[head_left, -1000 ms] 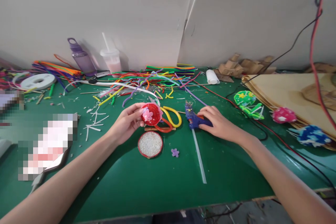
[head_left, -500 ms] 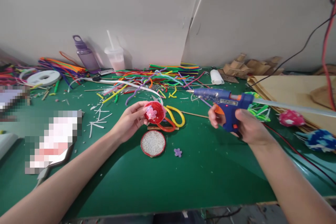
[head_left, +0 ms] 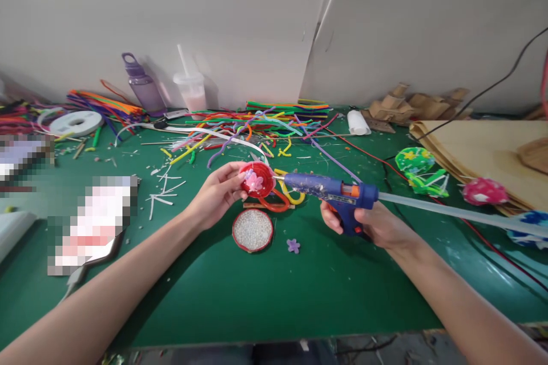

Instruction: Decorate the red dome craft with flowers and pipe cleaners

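Note:
My left hand (head_left: 218, 195) holds a small round red craft piece (head_left: 258, 179) with a pink flower on its face, just above the green table (head_left: 265, 296). My right hand (head_left: 372, 225) grips the handle of a blue glue gun (head_left: 331, 189), a long clear glue stick (head_left: 454, 214) sticking out of its back to the right. The gun's nozzle points left and nearly touches the red piece's right edge. Below the red piece lies a red-rimmed disc filled with white beads (head_left: 252, 230), and a small purple flower (head_left: 293, 246) lies beside it.
A heap of coloured pipe cleaners (head_left: 257, 125) lies behind the hands, with a purple bottle (head_left: 141, 84) and a plastic cup (head_left: 191, 88) by the wall. Green (head_left: 417, 168), pink (head_left: 483, 191) and blue craft pieces, paper sheets (head_left: 479, 151) and cables sit at the right. White tape roll (head_left: 75, 123) far left.
My right hand picked the glue gun up from the table, then lowered it and swung its nozzle left to the red piece. My left hand kept holding the red piece.

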`<state>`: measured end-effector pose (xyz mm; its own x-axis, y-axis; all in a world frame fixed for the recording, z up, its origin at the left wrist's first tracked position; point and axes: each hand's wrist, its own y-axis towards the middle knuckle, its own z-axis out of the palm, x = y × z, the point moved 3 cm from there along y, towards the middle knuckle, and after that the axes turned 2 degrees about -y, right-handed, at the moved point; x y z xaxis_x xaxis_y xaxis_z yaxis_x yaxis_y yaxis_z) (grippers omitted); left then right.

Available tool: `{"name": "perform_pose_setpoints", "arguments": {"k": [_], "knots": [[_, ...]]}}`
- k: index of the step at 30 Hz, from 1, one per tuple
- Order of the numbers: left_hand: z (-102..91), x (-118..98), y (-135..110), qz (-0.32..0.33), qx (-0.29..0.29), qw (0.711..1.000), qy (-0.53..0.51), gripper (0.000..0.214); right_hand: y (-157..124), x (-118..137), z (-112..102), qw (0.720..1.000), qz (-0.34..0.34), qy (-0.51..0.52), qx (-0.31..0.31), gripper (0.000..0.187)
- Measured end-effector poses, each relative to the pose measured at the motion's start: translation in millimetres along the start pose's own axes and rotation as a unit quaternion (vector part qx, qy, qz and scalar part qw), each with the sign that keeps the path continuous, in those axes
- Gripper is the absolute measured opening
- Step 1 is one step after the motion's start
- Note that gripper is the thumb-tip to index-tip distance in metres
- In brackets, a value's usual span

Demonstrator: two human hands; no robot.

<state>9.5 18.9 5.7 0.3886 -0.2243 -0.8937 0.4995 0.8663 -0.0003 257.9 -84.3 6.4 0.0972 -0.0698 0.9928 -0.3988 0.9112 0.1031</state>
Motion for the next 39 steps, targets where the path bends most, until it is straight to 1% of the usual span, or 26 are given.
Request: {"name": "perform_pose_setpoints", "arguments": {"k": [3, 6, 13, 20, 30, 35, 39], "knots": [[1.1, -0.3, -0.1, -0.002, -0.002, 1.0, -0.003, 0.018, 1.4, 0.6, 1.6, 1.0, 0.002, -0.011, 0.0, 0.049], [2.2, -0.6, -0.2, -0.005, -0.004, 1.0, -0.001, 0.017, 1.9, -0.9, 2.2, 1.0, 0.008, -0.005, -0.003, 0.047], [3.5, -0.2, -1.1, -0.001, 0.0, 1.0, -0.001, 0.017, 3.0, -2.8, 3.9, 1.0, 0.012, -0.011, -0.024, 0.047], [3.2, 0.3, -0.8, -0.002, 0.009, 1.0, 0.0, 0.018, 4.2, -0.1, 6.0, 1.0, 0.008, -0.005, -0.025, 0.043], [3.0, 0.7, -1.1, -0.004, 0.008, 1.0, -0.003, 0.018, 5.2, 1.0, 6.7, 0.999, 0.009, -0.018, -0.026, 0.046], [2.6, 1.3, -1.2, -0.003, 0.016, 1.0, -0.001, 0.017, 5.4, 1.8, 6.5, 0.999, 0.009, -0.014, -0.029, 0.044], [2.0, 1.1, -1.1, -0.001, 0.02, 1.0, -0.005, 0.018, 4.9, 0.6, 4.8, 0.999, 0.001, -0.012, -0.034, 0.04]]}}
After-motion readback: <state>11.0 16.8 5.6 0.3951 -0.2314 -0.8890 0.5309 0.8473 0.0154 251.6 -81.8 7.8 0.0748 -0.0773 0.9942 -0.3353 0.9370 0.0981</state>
